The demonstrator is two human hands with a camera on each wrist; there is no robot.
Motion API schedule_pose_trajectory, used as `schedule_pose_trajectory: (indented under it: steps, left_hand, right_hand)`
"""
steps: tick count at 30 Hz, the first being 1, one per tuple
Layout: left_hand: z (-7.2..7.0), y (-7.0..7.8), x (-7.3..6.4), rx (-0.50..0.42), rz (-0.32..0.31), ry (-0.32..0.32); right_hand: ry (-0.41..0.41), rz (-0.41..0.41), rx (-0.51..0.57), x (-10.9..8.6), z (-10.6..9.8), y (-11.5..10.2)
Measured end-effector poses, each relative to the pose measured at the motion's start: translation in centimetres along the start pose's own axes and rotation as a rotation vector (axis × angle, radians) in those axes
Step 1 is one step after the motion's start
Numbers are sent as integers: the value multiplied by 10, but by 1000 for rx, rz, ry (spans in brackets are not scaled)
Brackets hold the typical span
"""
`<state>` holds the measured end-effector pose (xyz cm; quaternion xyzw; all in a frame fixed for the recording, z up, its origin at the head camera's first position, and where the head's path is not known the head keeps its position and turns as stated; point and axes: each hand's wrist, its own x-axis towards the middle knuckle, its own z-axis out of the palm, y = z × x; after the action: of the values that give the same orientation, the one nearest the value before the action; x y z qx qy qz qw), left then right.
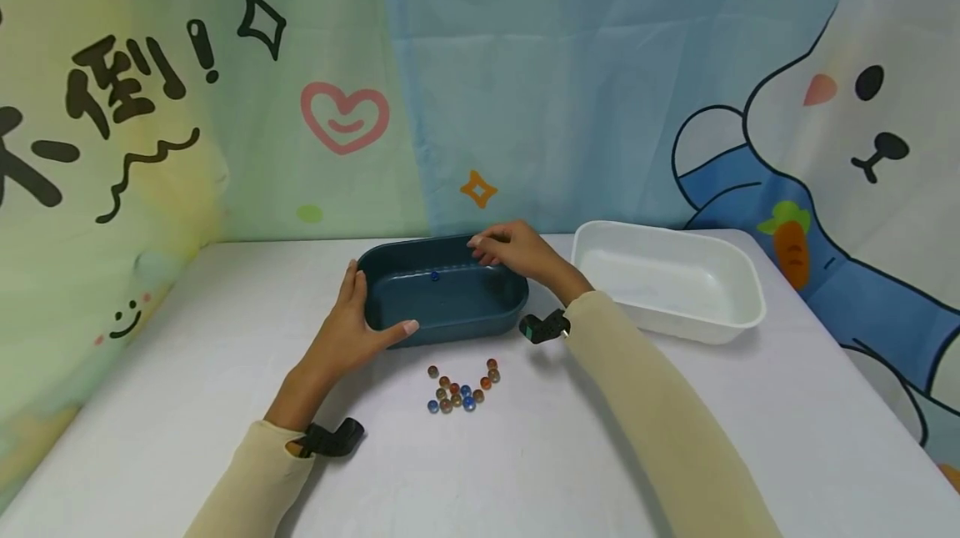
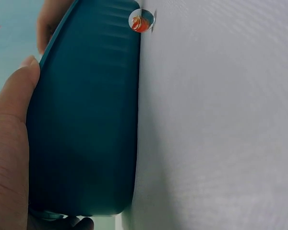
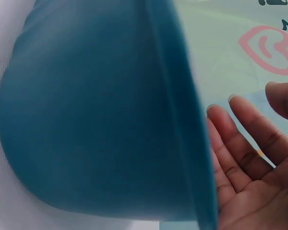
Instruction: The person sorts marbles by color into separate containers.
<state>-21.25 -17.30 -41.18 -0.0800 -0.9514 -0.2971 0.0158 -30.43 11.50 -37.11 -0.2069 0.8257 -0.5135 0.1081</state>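
A dark blue oblong basin (image 1: 442,329) stands on the table with a small blue marble (image 1: 434,276) inside. My left hand (image 1: 358,338) holds the basin's left end, thumb along the front rim and fingers round the end wall. In the left wrist view the thumb (image 2: 24,86) lies at the rim. Over the basin's back right part hovers my right hand (image 1: 517,250), its fingers loosely bent. Seen from the right wrist, those fingers (image 3: 249,143) are spread beside the rim, holding nothing visible. Several orange, brown and blue marbles (image 1: 454,389) lie in front of the basin.
To the right stands a white oblong basin (image 1: 675,321), close to my right forearm. A white cloth (image 1: 600,455) covers the table. Behind it hangs a printed curtain (image 1: 525,104). In the left wrist view an orange-swirled marble (image 2: 141,20) appears near the basin's base.
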Motion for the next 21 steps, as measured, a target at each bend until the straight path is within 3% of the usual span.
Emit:
schedule_pose_trajectory:
  steps: [21]
  left_hand:
    - [0,-2,-1,-15,5,10]
  right_hand:
    - [-26,-26,50,-10,5,0]
